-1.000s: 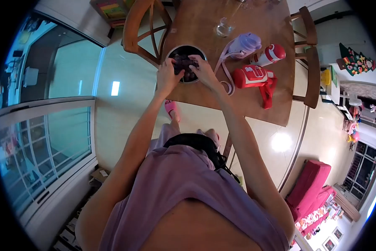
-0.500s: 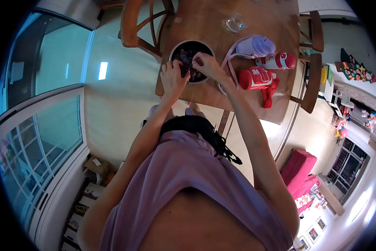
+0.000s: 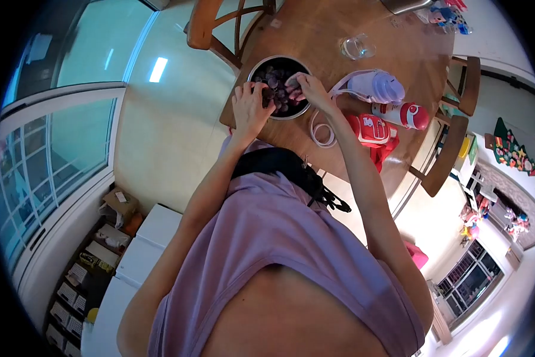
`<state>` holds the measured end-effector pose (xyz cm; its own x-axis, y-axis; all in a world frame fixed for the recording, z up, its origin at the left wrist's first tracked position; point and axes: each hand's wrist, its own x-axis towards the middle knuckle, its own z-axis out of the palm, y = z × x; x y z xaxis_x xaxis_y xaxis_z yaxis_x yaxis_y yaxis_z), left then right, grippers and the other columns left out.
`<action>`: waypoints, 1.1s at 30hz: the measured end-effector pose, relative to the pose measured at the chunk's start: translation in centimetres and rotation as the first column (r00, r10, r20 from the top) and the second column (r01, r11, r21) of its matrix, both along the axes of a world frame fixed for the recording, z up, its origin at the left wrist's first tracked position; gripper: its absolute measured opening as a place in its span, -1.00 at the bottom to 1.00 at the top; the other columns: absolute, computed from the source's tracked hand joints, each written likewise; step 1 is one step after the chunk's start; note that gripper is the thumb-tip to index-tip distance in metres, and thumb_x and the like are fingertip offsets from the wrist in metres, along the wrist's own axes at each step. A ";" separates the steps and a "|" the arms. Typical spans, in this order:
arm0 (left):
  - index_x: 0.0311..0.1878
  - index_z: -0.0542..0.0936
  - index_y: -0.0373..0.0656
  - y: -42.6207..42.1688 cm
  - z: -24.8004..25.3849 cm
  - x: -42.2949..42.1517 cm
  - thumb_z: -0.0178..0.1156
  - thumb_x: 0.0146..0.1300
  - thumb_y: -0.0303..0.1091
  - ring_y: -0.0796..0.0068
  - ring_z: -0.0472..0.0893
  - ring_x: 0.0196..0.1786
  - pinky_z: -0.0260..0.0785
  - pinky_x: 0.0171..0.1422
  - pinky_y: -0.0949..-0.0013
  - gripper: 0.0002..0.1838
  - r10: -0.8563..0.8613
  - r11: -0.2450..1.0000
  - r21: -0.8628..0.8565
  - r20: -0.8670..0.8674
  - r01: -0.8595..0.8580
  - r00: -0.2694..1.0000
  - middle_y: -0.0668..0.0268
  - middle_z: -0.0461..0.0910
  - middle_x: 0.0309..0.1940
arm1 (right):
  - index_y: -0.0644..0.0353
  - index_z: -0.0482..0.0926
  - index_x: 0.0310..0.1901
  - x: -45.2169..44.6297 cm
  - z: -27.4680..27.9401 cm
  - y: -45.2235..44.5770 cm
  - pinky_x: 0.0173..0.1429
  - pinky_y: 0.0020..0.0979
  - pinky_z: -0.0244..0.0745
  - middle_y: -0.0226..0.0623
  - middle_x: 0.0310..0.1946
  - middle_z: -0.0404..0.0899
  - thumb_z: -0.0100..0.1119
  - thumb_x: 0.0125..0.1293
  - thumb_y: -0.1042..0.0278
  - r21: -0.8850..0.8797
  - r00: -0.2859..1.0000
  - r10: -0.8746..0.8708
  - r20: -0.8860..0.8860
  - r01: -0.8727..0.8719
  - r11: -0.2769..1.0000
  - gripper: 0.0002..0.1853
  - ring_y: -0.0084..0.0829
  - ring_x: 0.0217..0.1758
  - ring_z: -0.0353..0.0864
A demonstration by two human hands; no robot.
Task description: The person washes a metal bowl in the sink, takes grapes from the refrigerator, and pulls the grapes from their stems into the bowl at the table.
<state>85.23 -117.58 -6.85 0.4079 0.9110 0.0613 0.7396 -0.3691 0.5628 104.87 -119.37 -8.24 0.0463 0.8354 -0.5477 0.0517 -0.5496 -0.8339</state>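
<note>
Dark purple grapes [image 3: 273, 76] fill part of a round metal-rimmed bowl [image 3: 308, 110] near the table's edge. At the bowl's left side my left hand [image 3: 250, 108] is closed, its fingertips pinching a small bunch of dark grapes [image 3: 268, 96] over the rim. My right hand [image 3: 311, 91] reaches over the opposite side with curled fingers among the grapes; whatever lies in its fingertips is too small to make out.
On the wooden table [image 3: 315, 24] stand a drinking glass [image 3: 358, 47], a lilac bottle [image 3: 377, 87], a red and white bottle [image 3: 403, 115] and a red pouch [image 3: 371, 131]. A loose strap [image 3: 322, 135] lies beside my right forearm. Wooden chairs [image 3: 201, 27] flank the table.
The view has shifted, so the table sits a little further right. My right hand has moved slightly apart from my left, showing more of the grapes.
</note>
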 end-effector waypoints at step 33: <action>-0.39 0.64 0.01 0.0 0.6 2.5 0.35 -0.05 -0.17 0.22 0.38 -0.01 0.11 0.08 0.12 -0.82 0.137 0.986 -0.106 0.047 -0.131 0.989 0.43 0.52 -0.19 | 0.26 0.64 -0.50 -1.8 2.6 2.9 -0.21 -0.12 0.54 0.00 -0.50 0.61 -0.06 0.19 -0.15 -0.182 0.655 0.394 0.645 -0.368 0.912 -0.44 -0.04 -0.33 0.63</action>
